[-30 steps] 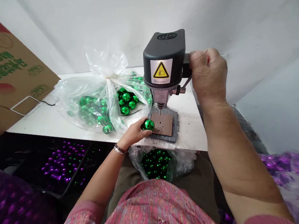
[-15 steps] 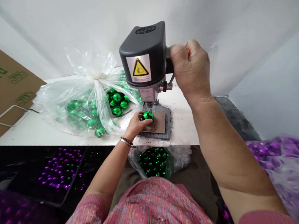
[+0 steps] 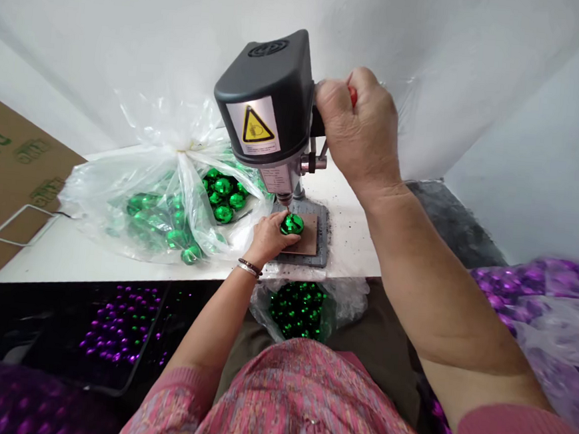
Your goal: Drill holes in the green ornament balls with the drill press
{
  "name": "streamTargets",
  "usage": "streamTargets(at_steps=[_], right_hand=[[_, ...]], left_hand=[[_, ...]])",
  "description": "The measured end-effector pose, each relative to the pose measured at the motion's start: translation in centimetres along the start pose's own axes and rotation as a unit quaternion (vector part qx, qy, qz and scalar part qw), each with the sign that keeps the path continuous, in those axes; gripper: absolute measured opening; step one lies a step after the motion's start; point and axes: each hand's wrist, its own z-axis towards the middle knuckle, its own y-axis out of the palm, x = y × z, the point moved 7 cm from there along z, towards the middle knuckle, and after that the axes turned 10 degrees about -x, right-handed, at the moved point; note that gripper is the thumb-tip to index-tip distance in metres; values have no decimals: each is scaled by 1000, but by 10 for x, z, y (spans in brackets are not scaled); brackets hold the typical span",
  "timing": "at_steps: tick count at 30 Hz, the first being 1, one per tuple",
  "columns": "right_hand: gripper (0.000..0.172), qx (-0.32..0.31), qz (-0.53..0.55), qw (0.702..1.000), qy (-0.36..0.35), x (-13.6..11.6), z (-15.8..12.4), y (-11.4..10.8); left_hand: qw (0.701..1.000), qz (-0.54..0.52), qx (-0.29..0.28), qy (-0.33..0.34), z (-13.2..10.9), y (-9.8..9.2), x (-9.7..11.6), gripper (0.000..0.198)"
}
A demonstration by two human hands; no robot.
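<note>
Beneath the chuck of a small black drill press [image 3: 266,101], a shiny green faceted ball [image 3: 293,224] rests on a brown board [image 3: 308,240]. My left hand [image 3: 268,235] grips the ball from its left side, fingers behind and thumb in front. The board lies on the grey slotted base [image 3: 321,246] of the press. Up at the right side of the machine, my right hand [image 3: 359,125] is wrapped round a lever handle [image 3: 352,96], whose red end shows between the fingers. The drill tip is at the ball's top; whether it touches cannot be made out.
Left of the press, a tied clear plastic bag [image 3: 115,196] holds several green balls. A cardboard box [image 3: 12,175] stands at the far left. An open bag of green balls [image 3: 298,310] sits below the table edge. Purple balls [image 3: 539,290] in plastic lie at right. Dark shavings dot the white table [image 3: 360,249].
My left hand and the green ball have shifted slightly right, with the ball now lower under the drill. The view has shifted a little, and my right hand still grips the handle.
</note>
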Motion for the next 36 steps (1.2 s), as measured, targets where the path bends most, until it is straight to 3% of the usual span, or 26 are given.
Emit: streamTargets(at_steps=[9, 18, 30, 36], right_hand=[[28, 2, 0, 997, -82, 3, -31, -1], [15, -13, -129, 983, -131, 21, -82, 6], [16, 43, -180, 965, -185, 42, -102, 14], [16, 101, -184, 955, -210, 49, -112, 17]], left_hand=[[995, -93, -7, -30, -2, 9, -11, 69], [994, -107, -7, -27, -4, 9, -9, 68], [992, -119, -16, -25, -4, 12, -12, 72], [994, -101, -14, -31, -5, 13, -12, 72]])
